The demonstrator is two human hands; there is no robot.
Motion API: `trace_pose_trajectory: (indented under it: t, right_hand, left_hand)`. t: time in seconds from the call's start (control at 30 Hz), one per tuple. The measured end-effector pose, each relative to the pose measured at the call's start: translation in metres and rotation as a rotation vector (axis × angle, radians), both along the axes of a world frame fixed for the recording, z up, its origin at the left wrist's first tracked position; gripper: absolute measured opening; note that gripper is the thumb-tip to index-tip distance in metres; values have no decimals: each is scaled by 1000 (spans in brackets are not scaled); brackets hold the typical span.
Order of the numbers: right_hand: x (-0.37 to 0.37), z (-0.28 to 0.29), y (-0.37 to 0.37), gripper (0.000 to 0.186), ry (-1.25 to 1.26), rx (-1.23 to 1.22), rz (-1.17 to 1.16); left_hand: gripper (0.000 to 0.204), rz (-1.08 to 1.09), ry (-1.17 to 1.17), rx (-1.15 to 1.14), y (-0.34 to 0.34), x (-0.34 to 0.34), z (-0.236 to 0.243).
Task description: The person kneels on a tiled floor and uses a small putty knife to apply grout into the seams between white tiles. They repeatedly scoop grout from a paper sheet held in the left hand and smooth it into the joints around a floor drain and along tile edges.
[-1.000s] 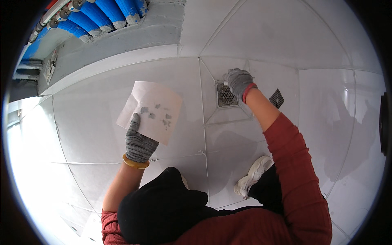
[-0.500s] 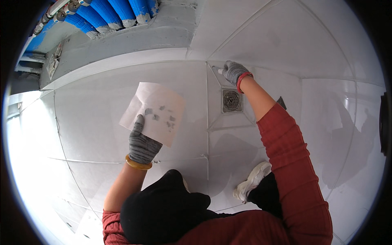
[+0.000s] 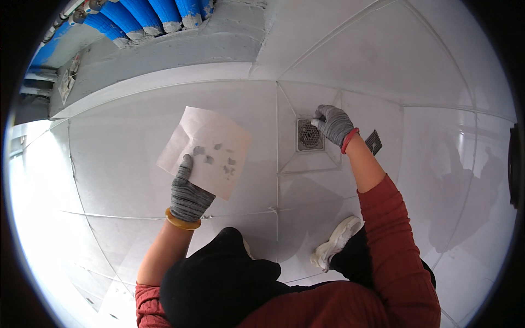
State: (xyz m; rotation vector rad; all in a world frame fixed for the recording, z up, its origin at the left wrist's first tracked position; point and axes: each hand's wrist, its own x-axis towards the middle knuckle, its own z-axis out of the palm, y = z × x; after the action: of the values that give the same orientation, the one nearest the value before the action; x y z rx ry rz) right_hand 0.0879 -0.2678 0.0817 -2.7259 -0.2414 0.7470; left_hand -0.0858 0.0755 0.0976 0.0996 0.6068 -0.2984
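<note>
In a grey knit glove, my left hand (image 3: 191, 188) grips a pale pink-white paper sheet (image 3: 216, 136) at its lower edge, thumb on top. Several small grey flakes or bits lie on the sheet. My right hand (image 3: 331, 120), also gloved, with a red band at the wrist, is closed at the top right of a square floor drain (image 3: 309, 139) with a perforated inside; what its fingers hold, if anything, is hidden. A dark slotted grate (image 3: 374, 142) lies on the tiles just right of that hand.
Pale tiled floor (image 3: 131, 158) surrounds me, with tiled surfaces rising behind and right. A grey ledge (image 3: 158, 57) at top left carries blue pipes (image 3: 153, 19) and metal fittings. My white shoe (image 3: 336, 243) is below the drain. A dark object (image 3: 513, 164) sits at the right edge.
My right hand went up past the drain toward its upper-left corner half a second ago, then came back down and right onto the drain. My left hand and the sheet stayed nearly in place.
</note>
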Motion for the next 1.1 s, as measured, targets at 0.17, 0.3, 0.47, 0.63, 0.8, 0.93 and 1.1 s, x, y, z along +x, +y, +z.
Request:
trace_pose_trajectory:
  t: [0.17,0.3,0.47,0.63,0.8,0.93,1.1]
  right_hand:
    - [18,-6,12,11,-178,-407,575]
    - [37,-9,37,18,-112,-644,942]
    - [47,-7,54,19,-104,-678,1030]
    - [48,-14,53,14,-136,-661,1050]
    - [48,-21,51,19,-155,-629,1047]
    - [49,-26,50,19,-152,-617,1060]
    - [51,-31,50,19,-127,-617,1064]
  left_hand:
    - [45,-29,35,53,-2,3,3]
    - [50,-4,31,46,-3,1,5]
    - [50,9,-23,-52,-1,1,6]
    - [48,-5,9,15,-1,2,7]
    - [49,13,19,0,0,1,6]
    - [49,6,13,11,0,1,6]
    - [49,15,1,-6,1,0,4]
